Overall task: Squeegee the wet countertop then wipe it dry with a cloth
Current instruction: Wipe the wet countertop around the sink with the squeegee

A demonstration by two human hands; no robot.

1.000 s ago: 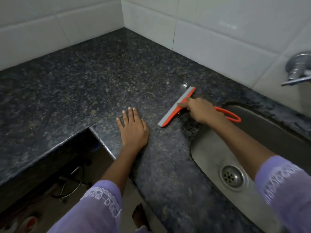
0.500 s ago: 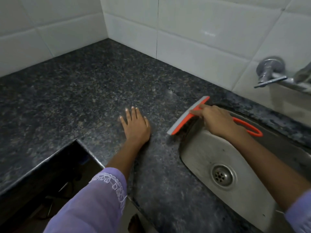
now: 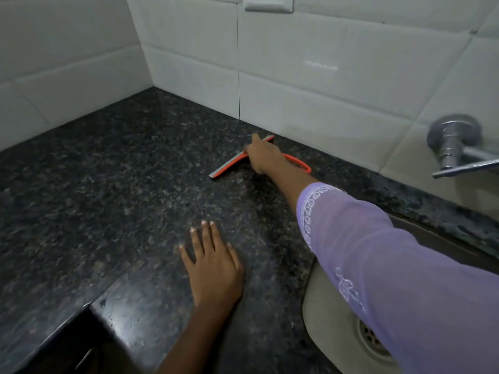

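The dark speckled countertop [image 3: 108, 184] runs into a corner of white wall tiles [image 3: 310, 85]. The left hand [image 3: 213, 268] lies flat on the stone near the front edge, palm down, fingers spread and holding nothing. Further back, close to the tiled wall, the squeegee [image 3: 228, 164] rests blade-down on the counter, its orange loop handle [image 3: 298, 163] pointing right. The right hand [image 3: 263, 155] is wrapped around the squeegee just behind the blade, arm stretched over the sink [image 3: 324, 314]. A metal tap [image 3: 453, 143] sticks out from the wall at far right.
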